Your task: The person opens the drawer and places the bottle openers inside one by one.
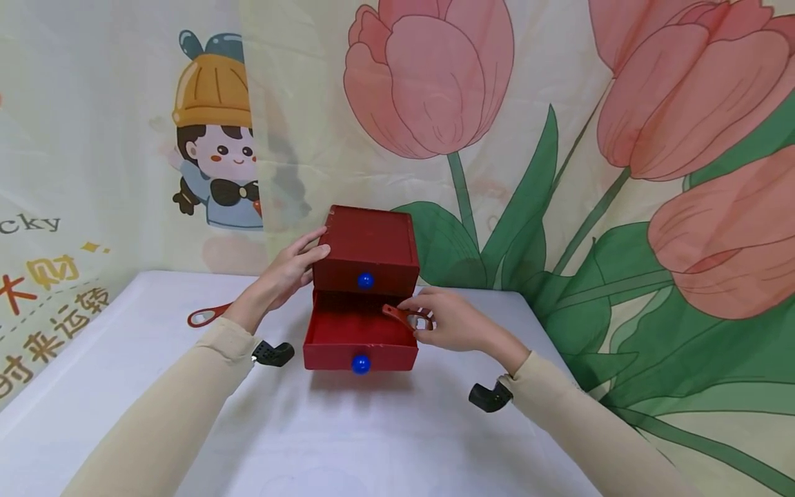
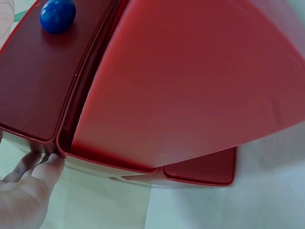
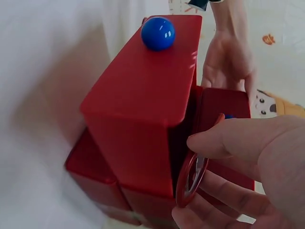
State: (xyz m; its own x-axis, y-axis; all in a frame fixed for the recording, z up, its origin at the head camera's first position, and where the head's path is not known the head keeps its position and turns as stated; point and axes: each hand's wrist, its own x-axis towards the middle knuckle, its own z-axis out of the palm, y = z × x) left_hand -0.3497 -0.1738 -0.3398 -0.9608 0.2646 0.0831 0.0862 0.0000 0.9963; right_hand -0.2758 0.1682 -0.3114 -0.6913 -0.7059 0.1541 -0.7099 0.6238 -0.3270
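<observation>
A red drawer box [image 1: 371, 235] stands on the table, its upper drawer front [image 1: 338, 276] closed and a drawer [image 1: 360, 357] below it pulled out. Each of these fronts has a round blue knob [image 1: 365, 281]. My left hand [image 1: 282, 276] rests against the box's left side, fingers extended along it. Over the right rim of the pulled-out drawer, my right hand [image 1: 456, 319] pinches a red tool with an oval loop [image 3: 191, 179] between thumb and fingers. Something greyish shows inside its loop; the tool's exact kind cannot be told.
Another red tool with an oval loop [image 1: 201, 317] lies on the white-covered table [image 1: 348, 442], partly hidden behind the left wrist. Close behind the box hangs a printed cloth [image 1: 298, 90] with tulips and a cartoon figure. A further red compartment [image 2: 205, 167] sits beneath the pulled-out drawer.
</observation>
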